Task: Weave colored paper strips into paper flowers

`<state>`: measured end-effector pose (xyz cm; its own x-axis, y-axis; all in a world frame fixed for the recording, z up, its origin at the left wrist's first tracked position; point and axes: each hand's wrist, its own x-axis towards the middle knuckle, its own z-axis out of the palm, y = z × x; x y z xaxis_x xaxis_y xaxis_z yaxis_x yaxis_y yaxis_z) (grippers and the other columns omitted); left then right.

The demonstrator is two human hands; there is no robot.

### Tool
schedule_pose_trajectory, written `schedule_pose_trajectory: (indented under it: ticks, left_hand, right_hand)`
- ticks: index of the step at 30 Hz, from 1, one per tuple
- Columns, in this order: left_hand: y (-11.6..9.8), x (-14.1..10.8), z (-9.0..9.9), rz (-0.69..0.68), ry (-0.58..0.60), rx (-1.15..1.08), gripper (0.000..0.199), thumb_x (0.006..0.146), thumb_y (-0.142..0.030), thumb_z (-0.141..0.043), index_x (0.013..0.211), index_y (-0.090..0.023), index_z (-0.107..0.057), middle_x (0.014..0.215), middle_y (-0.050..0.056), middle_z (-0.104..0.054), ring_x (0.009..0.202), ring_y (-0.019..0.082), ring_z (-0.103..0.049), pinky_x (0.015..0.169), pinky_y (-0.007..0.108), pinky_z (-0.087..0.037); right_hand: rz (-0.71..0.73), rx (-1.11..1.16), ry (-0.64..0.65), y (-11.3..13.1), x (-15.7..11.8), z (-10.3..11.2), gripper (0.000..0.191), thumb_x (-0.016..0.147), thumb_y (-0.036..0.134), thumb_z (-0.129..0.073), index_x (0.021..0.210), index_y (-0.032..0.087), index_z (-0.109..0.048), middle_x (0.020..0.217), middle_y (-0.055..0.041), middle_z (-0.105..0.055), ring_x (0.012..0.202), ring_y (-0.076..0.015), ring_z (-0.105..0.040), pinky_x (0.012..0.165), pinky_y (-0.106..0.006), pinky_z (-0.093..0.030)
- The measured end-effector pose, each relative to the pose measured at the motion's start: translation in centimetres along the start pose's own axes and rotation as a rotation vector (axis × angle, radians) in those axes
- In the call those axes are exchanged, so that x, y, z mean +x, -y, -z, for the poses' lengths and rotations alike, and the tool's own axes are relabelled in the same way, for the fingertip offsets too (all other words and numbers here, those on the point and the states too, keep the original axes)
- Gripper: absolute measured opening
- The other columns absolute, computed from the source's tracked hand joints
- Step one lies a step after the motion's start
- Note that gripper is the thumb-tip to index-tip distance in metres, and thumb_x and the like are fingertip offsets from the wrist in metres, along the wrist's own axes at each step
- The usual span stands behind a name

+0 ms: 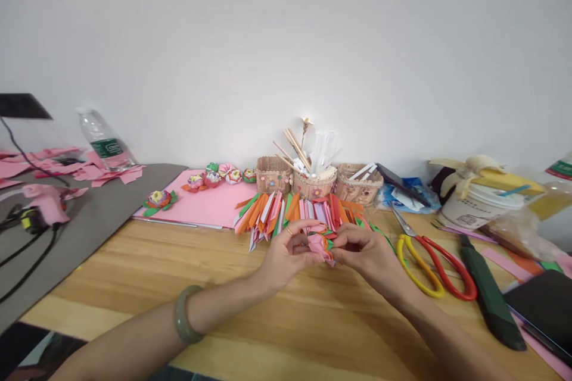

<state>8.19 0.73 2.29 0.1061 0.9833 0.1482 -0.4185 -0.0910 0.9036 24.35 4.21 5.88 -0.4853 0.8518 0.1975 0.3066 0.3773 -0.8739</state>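
Both hands hold one small paper flower (319, 244) over the wooden table, with pink petals and bits of green and orange at its side. My left hand (292, 245) grips it from the left between thumb and fingers; a ring and a bangle show on this arm. From the right, my right hand (364, 250) pinches the edge near the green part. Fingers partly hide the flower. Right behind it lies a spread of folded paper strips (263, 214) in orange, pink, green and white. Several finished-looking paper flowers (232, 174) sit on a pink sheet (183, 202).
Three woven baskets (273, 175) stand against the wall, the middle one holding sticks. Scissors (431, 262), a dark green cutter (489, 297), and a lidded cup (469, 205) with a banana peel lie right. At left are a glue gun (47, 202), cables and a plastic bottle (105, 140).
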Motion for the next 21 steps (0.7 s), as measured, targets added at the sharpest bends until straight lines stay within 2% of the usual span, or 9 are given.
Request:
schedule_pose_trajectory:
  ticks: [8, 16, 21]
  left_hand:
    - [0.1, 0.0, 0.1, 0.009, -0.02, 0.021, 0.052, 0.054, -0.022, -0.079, 0.102, -0.02, -0.058, 0.097, 0.005, -0.061, 0.077, 0.013, -0.057, 0.073, 0.027, -0.047]
    - [0.3, 0.3, 0.5, -0.024, -0.032, 0.047, 0.05, 0.057, -0.022, -0.077, 0.103, -0.021, -0.057, 0.098, 0.003, -0.061, 0.086, 0.016, -0.057, 0.079, 0.029, -0.044]
    - [0.4, 0.3, 0.6, -0.028, -0.027, 0.036, 0.048, 0.059, -0.019, -0.075, 0.104, -0.023, -0.057, 0.107, 0.003, -0.059, 0.088, 0.016, -0.057, 0.079, 0.028, -0.044]
  right_hand:
    - [-0.004, -0.022, 0.035, 0.0, 0.2, 0.0, 0.015, 0.069, 0.017, -0.06, 0.053, 0.016, -0.059, 0.058, 0.0024, -0.049, 0.053, -0.0108, -0.045, 0.05, -0.023, -0.035]
    - [0.082, -0.046, 0.22, 0.2, 0.6, 1.4, 0.023, 0.079, 0.03, -0.056, 0.065, 0.017, -0.069, 0.07, -0.0013, -0.056, 0.065, -0.0136, -0.052, 0.065, -0.026, -0.04]
    - [0.072, -0.084, 0.142, 0.0, 0.4, 1.2, 0.024, 0.08, 0.028, -0.056, 0.063, 0.017, -0.068, 0.065, -0.0003, -0.053, 0.061, -0.0126, -0.049, 0.059, -0.025, -0.037]
